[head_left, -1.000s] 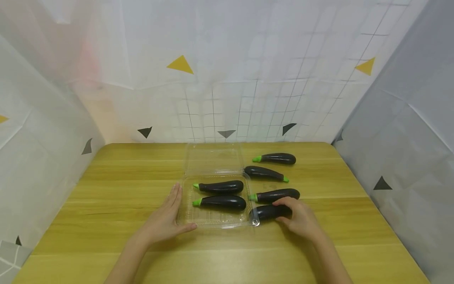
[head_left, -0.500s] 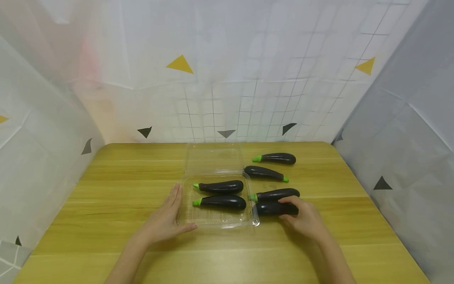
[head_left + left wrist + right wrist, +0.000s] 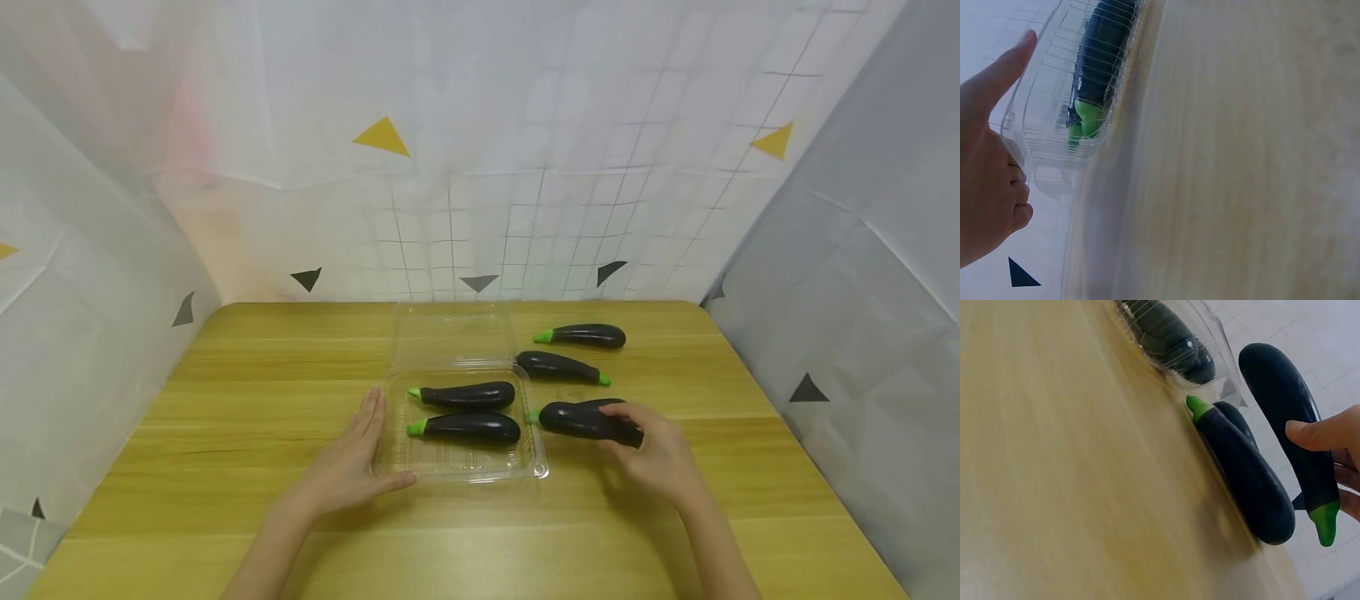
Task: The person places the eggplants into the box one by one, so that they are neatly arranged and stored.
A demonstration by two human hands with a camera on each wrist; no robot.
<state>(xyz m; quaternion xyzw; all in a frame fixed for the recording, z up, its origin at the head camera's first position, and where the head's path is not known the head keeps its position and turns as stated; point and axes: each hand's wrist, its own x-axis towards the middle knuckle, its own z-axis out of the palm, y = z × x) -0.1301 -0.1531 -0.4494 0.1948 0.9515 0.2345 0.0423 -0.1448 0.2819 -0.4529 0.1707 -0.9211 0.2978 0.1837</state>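
The right hand (image 3: 651, 450) holds an eggplant (image 3: 1280, 403) in its grip, and the left hand (image 3: 345, 462) (fingers straight) likely stops the box (image 3: 487, 478) sliding.

Head view: held eggplant (image 3: 572, 420), stem (image 3: 1325, 525) hidden by right hand (image 3: 651, 450)

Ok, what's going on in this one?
A person's right hand holds a dark eggplant up off the table, to the right of a clear plastic container. The left hand rests against the container's left side, thumb at the front edge. The lid is open, folded back, and two eggplants lie side by side inside. Three loose eggplants are on the table, to the container's right.
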